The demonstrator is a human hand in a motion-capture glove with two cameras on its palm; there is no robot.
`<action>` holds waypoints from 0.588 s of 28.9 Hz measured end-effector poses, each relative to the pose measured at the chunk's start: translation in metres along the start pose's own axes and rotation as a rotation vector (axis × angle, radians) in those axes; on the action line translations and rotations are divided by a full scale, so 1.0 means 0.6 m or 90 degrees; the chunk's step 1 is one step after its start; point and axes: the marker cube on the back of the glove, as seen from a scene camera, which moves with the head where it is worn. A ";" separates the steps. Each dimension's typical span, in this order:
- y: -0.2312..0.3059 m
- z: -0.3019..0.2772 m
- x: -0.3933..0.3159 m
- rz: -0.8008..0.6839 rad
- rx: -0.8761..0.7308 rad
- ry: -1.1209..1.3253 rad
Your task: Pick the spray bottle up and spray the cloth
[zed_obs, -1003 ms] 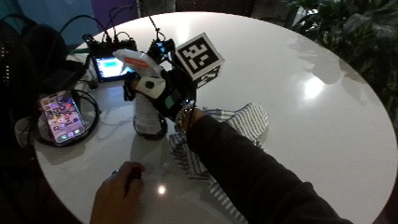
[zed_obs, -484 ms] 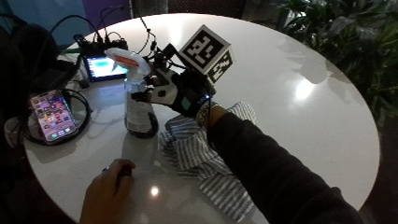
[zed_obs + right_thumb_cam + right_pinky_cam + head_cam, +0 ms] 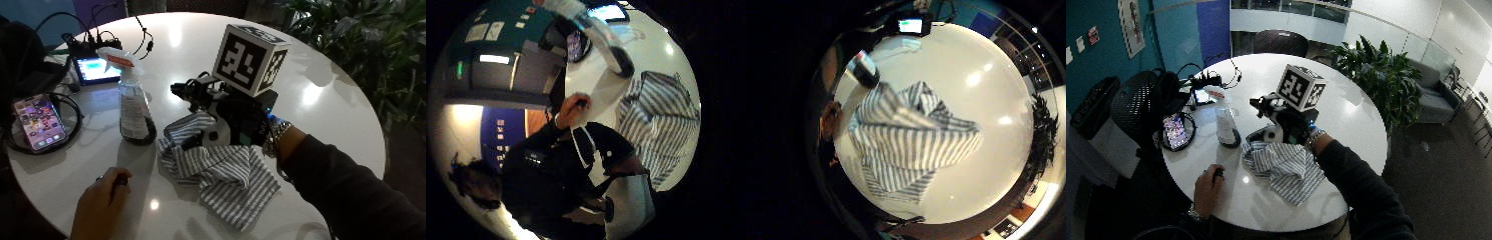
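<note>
While the spray bottle [image 3: 133, 102] stands upright on the round white table [image 3: 346, 115], the gloved right hand [image 3: 229, 125] hangs just above the striped cloth [image 3: 223, 172], to the right of the bottle and apart from it. The bottle has a white trigger head with an orange band and a dark base, and it sits at the left of the cloth, close to the cloth's crumpled far-left corner. The cloth lies bunched and folded on the table near its front edge. The hand's fingers are mostly hidden under the rig it wears, so I cannot tell whether they are curled or straight; it appears to hold nothing, though the view is poor there. The bare left hand [image 3: 100, 200] rests on the table at the near left, its fingers curled round a small dark object [image 3: 120, 181]. Further left, a phone [image 3: 38, 122] with a lit screen lies on a dark round pad. A small lit screen [image 3: 100, 70] stands beyond the bottle, with cables running off it.
</note>
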 end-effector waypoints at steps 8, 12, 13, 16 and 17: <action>0.102 0.046 -0.087 -0.138 -0.074 0.131; 0.131 0.064 -0.115 -0.167 -0.095 0.131; 0.135 0.067 -0.119 -0.171 -0.096 0.134; 0.143 0.074 -0.128 -0.182 -0.093 0.147; 0.144 0.075 -0.129 -0.185 -0.092 0.150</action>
